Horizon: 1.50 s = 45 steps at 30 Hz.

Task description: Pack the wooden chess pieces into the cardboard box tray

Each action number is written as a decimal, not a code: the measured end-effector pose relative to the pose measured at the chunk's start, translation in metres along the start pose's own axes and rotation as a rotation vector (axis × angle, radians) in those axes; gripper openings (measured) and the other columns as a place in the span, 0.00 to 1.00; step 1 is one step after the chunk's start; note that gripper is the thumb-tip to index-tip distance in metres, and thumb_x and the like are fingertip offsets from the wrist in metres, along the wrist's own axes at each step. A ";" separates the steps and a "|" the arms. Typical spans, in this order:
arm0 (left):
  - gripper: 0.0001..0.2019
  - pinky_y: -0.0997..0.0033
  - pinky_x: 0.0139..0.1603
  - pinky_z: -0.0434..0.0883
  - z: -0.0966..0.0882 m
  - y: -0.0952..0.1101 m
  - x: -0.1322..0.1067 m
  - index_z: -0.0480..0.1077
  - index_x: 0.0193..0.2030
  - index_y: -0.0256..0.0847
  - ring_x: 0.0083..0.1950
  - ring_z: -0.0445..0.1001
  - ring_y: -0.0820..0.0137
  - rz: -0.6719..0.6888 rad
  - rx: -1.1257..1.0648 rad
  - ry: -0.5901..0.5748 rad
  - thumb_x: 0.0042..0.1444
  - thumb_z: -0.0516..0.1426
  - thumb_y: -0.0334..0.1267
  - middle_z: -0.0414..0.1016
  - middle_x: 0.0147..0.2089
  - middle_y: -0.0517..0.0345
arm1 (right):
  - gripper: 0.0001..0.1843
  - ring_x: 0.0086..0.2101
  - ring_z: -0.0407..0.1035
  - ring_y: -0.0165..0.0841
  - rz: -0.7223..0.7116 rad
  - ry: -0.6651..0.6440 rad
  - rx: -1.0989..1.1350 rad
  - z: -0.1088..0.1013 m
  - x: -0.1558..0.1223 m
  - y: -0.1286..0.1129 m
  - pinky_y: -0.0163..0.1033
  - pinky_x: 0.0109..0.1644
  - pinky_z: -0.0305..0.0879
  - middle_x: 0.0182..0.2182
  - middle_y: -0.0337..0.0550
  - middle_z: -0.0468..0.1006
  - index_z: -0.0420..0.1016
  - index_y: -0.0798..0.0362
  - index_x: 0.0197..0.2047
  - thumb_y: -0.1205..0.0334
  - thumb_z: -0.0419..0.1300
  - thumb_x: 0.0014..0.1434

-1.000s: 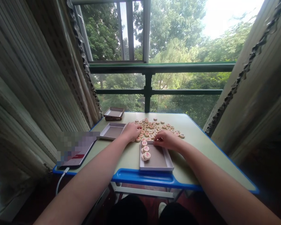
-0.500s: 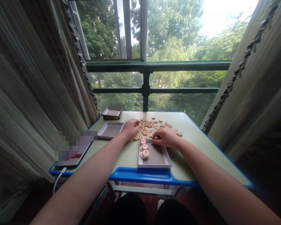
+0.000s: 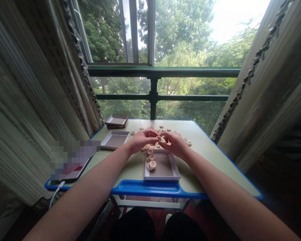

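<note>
Round wooden chess pieces (image 3: 165, 129) with red characters lie scattered on the green table (image 3: 210, 157). Both of my hands hover just above them, fingertips meeting. My left hand (image 3: 140, 140) pinches one piece between thumb and fingers. Touching that same spot from the right, my right hand (image 3: 174, 143) has its fingers curled; what it holds is hidden. Just below my hands sits a grey tray (image 3: 165, 167) with a few pieces (image 3: 151, 160) stacked along its left side.
A second empty tray (image 3: 114, 139) lies to the left, with a dark box and lid (image 3: 116, 121) behind it. A phone (image 3: 72, 167) with a cable rests at the table's left front corner. Curtains hang on both sides; a green railing (image 3: 163, 72) crosses the window.
Both hands have lifted off the pile of pieces and come together above it, the left one now pinching a piece. The view has drifted slightly right.
</note>
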<state>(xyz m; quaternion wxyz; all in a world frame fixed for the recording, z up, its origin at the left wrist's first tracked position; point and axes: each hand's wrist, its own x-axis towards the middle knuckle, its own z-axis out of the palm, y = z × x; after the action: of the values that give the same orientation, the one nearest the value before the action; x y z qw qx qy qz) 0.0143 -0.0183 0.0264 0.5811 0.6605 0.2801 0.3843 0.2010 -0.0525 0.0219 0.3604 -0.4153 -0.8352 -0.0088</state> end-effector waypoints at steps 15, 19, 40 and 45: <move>0.17 0.77 0.21 0.56 -0.012 0.008 -0.004 0.72 0.36 0.35 0.21 0.59 0.80 -0.082 0.396 -0.010 0.48 0.58 0.49 0.72 0.27 0.58 | 0.10 0.21 0.57 0.23 0.150 -0.405 0.129 -0.030 -0.002 -0.026 0.29 0.25 0.51 0.20 0.33 0.66 0.74 0.54 0.33 0.57 0.62 0.48; 0.16 0.75 0.26 0.58 -0.023 0.003 -0.006 0.73 0.28 0.36 0.26 0.64 0.75 0.080 0.895 0.047 0.49 0.56 0.49 0.72 0.26 0.57 | 0.15 0.20 0.58 0.23 0.190 -0.744 0.117 -0.036 -0.005 -0.033 0.30 0.23 0.49 0.20 0.35 0.69 0.78 0.53 0.32 0.51 0.65 0.44; 0.23 0.73 0.21 0.47 -0.024 -0.001 -0.007 0.70 0.18 0.35 0.19 0.52 0.78 -0.026 0.901 -0.111 0.48 0.54 0.54 0.58 0.14 0.63 | 0.08 0.30 0.65 0.28 -0.018 -0.763 0.231 -0.026 -0.006 -0.033 0.32 0.33 0.58 0.25 0.39 0.74 0.81 0.51 0.33 0.59 0.63 0.50; 0.22 0.74 0.22 0.49 -0.023 0.002 -0.008 0.71 0.20 0.35 0.20 0.53 0.77 -0.016 0.913 -0.107 0.48 0.53 0.54 0.59 0.15 0.63 | 0.08 0.28 0.65 0.28 -0.058 -0.730 0.241 -0.018 -0.007 -0.034 0.32 0.34 0.58 0.25 0.39 0.74 0.81 0.52 0.31 0.58 0.63 0.50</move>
<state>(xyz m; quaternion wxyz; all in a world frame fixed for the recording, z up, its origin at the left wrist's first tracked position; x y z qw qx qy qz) -0.0098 -0.0125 0.0274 0.2472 0.8656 0.3955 0.1823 0.1905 -0.0856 0.0407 0.0853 -0.3219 -0.9150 0.2276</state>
